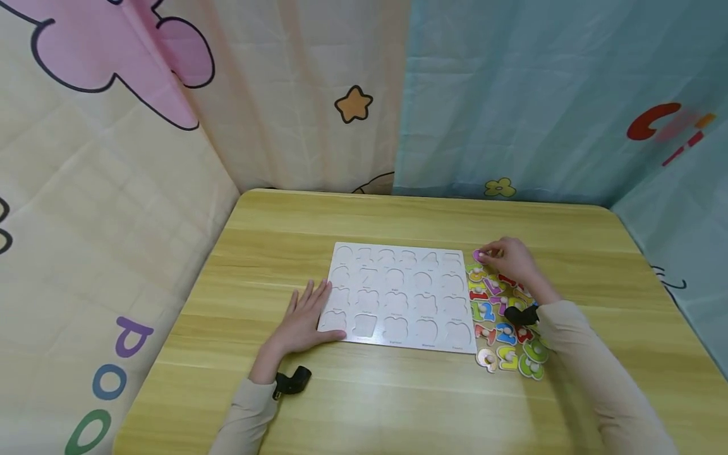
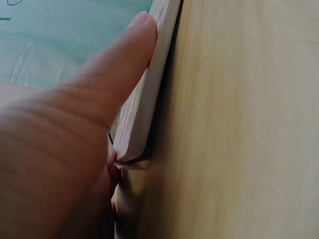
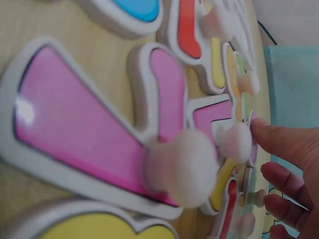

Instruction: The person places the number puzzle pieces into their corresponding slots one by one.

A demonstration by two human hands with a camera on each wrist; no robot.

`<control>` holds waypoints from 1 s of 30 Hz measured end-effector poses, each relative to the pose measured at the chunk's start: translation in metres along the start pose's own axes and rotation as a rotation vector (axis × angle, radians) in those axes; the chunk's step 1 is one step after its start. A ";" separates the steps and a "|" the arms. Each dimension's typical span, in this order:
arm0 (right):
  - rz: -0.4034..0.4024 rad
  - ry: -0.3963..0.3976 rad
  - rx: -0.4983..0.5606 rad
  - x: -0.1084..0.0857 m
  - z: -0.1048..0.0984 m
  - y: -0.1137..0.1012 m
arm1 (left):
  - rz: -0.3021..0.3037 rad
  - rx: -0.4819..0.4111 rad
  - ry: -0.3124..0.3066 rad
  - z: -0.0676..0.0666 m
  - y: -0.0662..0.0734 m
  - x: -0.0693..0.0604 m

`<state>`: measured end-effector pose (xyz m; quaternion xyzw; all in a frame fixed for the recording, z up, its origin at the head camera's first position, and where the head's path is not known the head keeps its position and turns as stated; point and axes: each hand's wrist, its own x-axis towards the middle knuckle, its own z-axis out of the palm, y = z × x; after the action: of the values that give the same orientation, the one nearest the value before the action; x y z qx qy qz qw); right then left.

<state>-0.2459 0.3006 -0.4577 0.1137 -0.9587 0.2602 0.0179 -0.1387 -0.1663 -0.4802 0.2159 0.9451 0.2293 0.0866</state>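
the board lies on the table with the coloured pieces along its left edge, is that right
Not quite: the coloured pieces lie along the right edge of the board, not the left, as the head view shows. The board does lie on the table.

The board [image 1: 380, 303] is white; the knobbed pieces [image 1: 505, 364] are pink, red, blue, yellow and green, white-edged; the surface [image 1: 387, 404] is yellowish, wood-grained; the sleeves [image 1: 594, 370] beige.
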 end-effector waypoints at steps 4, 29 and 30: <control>-0.011 0.009 -0.001 0.001 0.003 0.001 | -0.006 0.020 0.008 0.000 -0.001 -0.003; -0.003 -0.125 0.235 0.081 0.117 -0.182 | -0.003 0.043 0.033 0.004 0.001 -0.001; -0.017 -0.126 0.231 0.084 0.124 -0.189 | -0.003 0.041 0.035 0.005 0.001 -0.001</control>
<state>-0.2819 0.0626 -0.4633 0.1392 -0.9206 0.3609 -0.0533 -0.1358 -0.1643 -0.4844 0.2123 0.9513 0.2137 0.0659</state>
